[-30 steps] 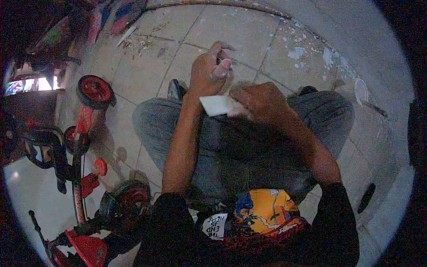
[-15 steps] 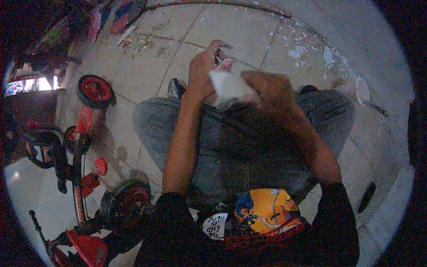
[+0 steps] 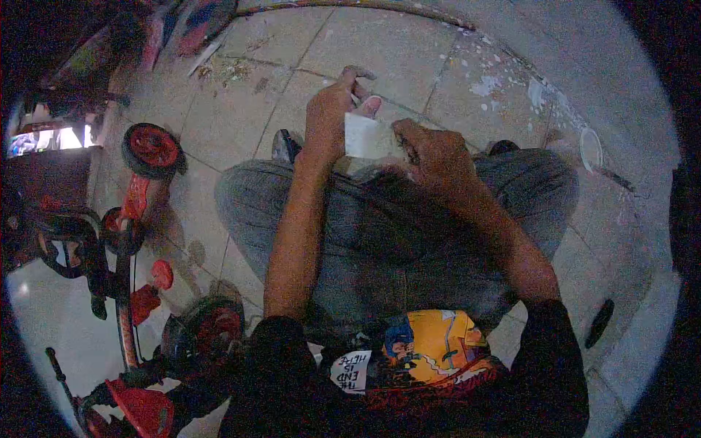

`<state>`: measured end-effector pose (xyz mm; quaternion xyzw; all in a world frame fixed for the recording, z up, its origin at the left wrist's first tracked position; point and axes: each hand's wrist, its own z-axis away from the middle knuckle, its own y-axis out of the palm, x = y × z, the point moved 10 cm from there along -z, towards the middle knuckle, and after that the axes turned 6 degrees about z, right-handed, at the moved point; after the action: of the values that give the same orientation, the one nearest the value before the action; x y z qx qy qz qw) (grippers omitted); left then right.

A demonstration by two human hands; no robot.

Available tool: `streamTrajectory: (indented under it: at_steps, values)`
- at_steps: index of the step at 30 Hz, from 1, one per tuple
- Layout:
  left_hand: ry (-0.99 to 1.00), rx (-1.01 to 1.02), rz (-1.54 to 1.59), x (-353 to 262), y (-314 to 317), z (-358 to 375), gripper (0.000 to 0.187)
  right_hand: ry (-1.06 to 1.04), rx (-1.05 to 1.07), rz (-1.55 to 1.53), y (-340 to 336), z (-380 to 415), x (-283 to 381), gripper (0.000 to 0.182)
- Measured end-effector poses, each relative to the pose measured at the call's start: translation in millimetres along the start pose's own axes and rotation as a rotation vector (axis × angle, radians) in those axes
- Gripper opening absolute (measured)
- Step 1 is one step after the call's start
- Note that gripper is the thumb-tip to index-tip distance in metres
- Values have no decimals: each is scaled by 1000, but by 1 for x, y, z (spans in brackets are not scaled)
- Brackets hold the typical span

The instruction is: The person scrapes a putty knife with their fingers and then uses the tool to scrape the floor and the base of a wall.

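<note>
The right hand (image 3: 442, 157) grips one end of a flat white piece (image 3: 365, 137) between thumb and curled fingers, over the crossed legs. Half a second ago the piece was a slanted smear across the palm side of the other hand, and before that it lay lower, by the wrist; now it sits squarer, its far edge up against the left hand (image 3: 327, 120), and its outline is crisper, which suggests that the stroke has slowed here. The left hand has hardly moved: it is raised with its fingers bent inward and a pinkish tip showing just above the white edge. Whether it pinches anything, or truly touches the piece, I cannot tell. The piece looks thin, smooth and matte, roughly rectangular, though its gripped end is hidden. Below it are grey trousers (image 3: 255, 208) in soft, creased cloth, and a dark shirt (image 3: 438, 343) with a glossy yellow, red and blue print. The tiled floor (image 3: 365, 44) is pale and dull, cut by dark joints, with irregular white splatters (image 3: 485, 87) towards the wall and a scatter of brown crumbs (image 3: 230, 71) farther left. Near the splatters is a round white rim (image 3: 583, 150) with a dark slim stick (image 3: 617, 177) beside it. On the left stands a child's ride-on frame (image 3: 135, 197), hard red and black parts with chunky ribbed wheels (image 3: 153, 148).
</note>
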<state>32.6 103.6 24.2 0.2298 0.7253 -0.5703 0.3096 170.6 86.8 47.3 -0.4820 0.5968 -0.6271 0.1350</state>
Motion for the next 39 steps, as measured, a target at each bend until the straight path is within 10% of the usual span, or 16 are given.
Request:
streamTrajectory:
  at_steps: [39]
  values:
    - [-42,-111,49,10,-2,-6,40,64,-68,31,-2,-6,-12,52]
